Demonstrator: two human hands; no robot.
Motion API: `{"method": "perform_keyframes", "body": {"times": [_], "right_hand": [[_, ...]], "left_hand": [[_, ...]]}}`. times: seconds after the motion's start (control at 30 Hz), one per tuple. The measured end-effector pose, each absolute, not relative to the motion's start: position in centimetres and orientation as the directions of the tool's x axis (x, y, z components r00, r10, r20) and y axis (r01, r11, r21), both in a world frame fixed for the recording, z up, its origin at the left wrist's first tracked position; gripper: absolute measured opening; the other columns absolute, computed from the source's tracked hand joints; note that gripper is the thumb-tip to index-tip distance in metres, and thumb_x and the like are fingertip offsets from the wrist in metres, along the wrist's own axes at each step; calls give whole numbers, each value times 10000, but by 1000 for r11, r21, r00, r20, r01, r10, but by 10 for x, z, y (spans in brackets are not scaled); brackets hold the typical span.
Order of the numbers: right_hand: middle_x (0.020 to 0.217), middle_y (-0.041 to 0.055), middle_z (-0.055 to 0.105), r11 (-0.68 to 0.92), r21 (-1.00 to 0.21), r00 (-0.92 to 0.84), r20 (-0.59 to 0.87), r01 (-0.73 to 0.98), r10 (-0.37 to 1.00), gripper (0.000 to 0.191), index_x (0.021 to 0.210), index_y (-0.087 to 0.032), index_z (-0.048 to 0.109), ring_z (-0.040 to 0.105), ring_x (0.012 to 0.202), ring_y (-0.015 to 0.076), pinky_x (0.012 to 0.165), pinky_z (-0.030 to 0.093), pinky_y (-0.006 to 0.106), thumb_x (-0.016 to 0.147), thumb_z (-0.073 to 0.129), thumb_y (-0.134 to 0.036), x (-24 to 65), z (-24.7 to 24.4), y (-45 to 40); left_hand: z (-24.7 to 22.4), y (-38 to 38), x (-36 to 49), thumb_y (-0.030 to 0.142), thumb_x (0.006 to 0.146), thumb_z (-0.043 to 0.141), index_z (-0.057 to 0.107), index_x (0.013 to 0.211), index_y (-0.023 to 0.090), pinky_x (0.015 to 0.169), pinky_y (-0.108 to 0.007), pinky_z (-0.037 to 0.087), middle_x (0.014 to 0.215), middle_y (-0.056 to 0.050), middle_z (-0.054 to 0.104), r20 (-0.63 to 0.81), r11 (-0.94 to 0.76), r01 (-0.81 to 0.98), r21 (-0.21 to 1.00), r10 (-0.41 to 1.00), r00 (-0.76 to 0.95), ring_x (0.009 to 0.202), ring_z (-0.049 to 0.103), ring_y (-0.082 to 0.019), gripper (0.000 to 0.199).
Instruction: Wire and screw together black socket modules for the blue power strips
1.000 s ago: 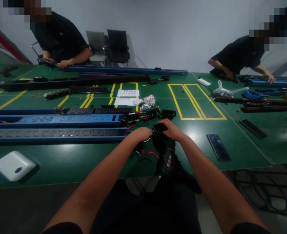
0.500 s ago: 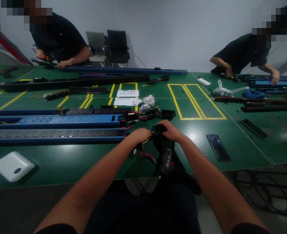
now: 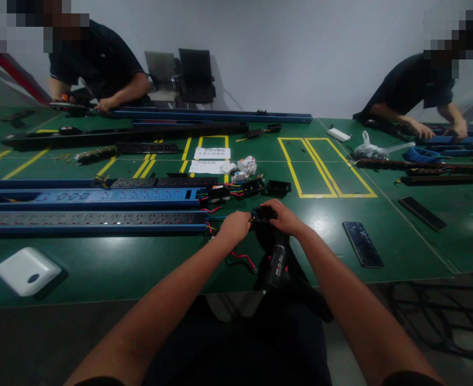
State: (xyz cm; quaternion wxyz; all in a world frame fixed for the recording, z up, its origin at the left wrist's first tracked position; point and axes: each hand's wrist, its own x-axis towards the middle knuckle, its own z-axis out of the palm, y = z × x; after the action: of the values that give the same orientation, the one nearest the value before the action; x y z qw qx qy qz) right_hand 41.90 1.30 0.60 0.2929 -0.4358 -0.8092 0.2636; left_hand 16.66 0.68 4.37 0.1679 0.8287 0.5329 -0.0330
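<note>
My right hand (image 3: 282,216) is closed on a small black plastic housing (image 3: 264,214), its hollow side facing up. My left hand (image 3: 236,227) pinches the thin wires (image 3: 253,219) at the housing's left side; their ends are hidden by the fingers. These wires come from the end of a long blue power strip (image 3: 172,229) with a row of black sockets. Below the hands a black cordless power screwdriver (image 3: 277,264) lies near the table edge. A red wire (image 3: 242,257) with a metal end rests to its left.
A second blue socket strip (image 3: 148,197) lies behind the first. White circuit breakers (image 3: 246,166) and paper sheets (image 3: 211,160) sit mid-table. A phone (image 3: 362,244) is to the right, a white box (image 3: 29,272) at left. Two co-workers handle strips across the table.
My left hand has shifted slightly, still at the wires beside the housing. The view has moved a little. The right co-worker's hands have come closer together over a blue strip.
</note>
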Motion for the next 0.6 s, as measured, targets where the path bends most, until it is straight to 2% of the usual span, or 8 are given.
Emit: {"method": "perform_keyframes", "body": {"times": [0.17,0.33,0.6], "right_hand": [[1390,89,651,477,-683,-449,238,553,861,777,1422,-277,647,601,1379,290,1233,450,550,695,607,-6,419,6,13],[1382,89,653,474,-685,-446,238,553,863,757,1411,-275,646,603,1372,290,1220,460,541,704,607,-7,419,8,13],[1374,94,660,479,-694,-463,232,538,856,733,1393,-260,650,610,1368,285,1218,461,526,706,606,-7,420,7,11]], "left_hand": [[39,9,165,288,1052,577,795,1109,223,971,-346,552,1145,-137,821,-201,-377,871,316,870,450,1113,764,-283,235],[39,14,164,281,1042,598,795,1117,240,964,-323,540,1167,-113,825,-196,-373,861,346,868,456,1119,755,-260,215],[41,18,174,275,1065,543,807,1185,176,966,-358,575,1159,-183,822,-250,-420,874,244,844,475,1103,783,-302,306]]}}
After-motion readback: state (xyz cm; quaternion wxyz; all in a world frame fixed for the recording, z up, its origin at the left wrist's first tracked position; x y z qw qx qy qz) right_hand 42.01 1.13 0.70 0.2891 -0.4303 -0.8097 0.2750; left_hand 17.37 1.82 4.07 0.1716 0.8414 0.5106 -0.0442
